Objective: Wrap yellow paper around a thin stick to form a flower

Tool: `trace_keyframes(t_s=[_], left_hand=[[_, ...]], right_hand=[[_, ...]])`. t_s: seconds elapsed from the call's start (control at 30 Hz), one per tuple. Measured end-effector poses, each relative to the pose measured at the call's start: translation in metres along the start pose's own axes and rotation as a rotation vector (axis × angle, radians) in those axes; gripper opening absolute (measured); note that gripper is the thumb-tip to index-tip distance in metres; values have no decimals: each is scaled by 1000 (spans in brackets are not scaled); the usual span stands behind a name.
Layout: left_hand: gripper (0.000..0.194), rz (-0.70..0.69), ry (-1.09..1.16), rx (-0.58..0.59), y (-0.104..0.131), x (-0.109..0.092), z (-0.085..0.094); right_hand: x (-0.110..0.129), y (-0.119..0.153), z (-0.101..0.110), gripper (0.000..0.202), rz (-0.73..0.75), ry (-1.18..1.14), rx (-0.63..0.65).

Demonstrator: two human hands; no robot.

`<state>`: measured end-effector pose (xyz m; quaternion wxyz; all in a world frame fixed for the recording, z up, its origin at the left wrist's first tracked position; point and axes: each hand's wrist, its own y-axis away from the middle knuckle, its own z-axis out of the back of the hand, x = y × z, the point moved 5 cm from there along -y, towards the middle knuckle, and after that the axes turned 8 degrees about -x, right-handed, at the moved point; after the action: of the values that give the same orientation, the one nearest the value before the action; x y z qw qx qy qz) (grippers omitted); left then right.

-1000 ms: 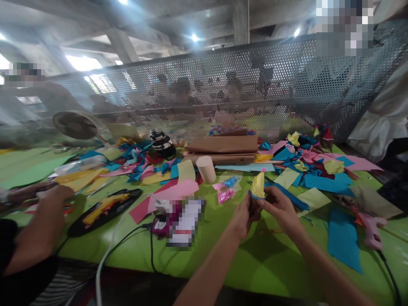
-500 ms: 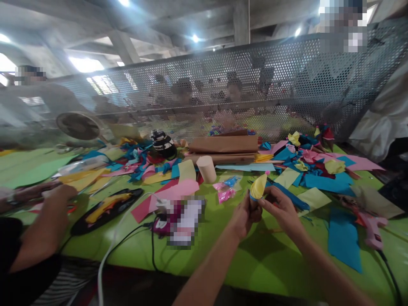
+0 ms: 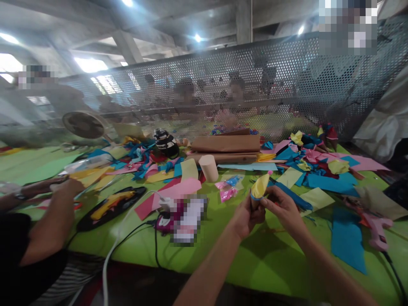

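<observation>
Both my hands meet over the green table (image 3: 274, 263), holding a small paper craft piece (image 3: 259, 188): a yellow curled sheet with a blue band at its base and a tiny pink tip. My left hand (image 3: 245, 216) grips its lower end from the left. My right hand (image 3: 283, 208) pinches it from the right, fingers at the blue band. A small clear bag with pink and blue bits (image 3: 228, 189) lies just left of the craft piece, and a tan paper roll (image 3: 209, 168) stands behind it.
Coloured paper scraps (image 3: 315, 170) cover the back of the table. A pink glue gun (image 3: 378, 227) lies right, a yellow glue gun on a black tray (image 3: 110, 204) lies left, with cables (image 3: 140, 238). A co-worker's arm (image 3: 51, 225) rests at left. Brown paper rolls (image 3: 226, 144) and a perforated metal screen (image 3: 255, 76) stand behind.
The yellow craft piece has tilted slightly to the right between my fingers and my hands shifted a little. The co-worker's arm at left has barely moved.
</observation>
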<state>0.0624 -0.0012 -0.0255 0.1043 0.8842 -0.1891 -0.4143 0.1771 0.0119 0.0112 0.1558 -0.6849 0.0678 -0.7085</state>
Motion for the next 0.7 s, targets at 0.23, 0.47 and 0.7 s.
trace_keyframes(t_s=[0.23,0.47,0.7], left_hand=[[61,19,-3,15,3,-1,-3],[60,16,-19,55,2,0,-2],[62,-46,-6,28,0,0,1]], right_hand=[[-4,-1,-1,33,-29,-40,10],[-12,-1,-1,34,-52,-65,18],[3,2,-1,32,-12,-18,34]])
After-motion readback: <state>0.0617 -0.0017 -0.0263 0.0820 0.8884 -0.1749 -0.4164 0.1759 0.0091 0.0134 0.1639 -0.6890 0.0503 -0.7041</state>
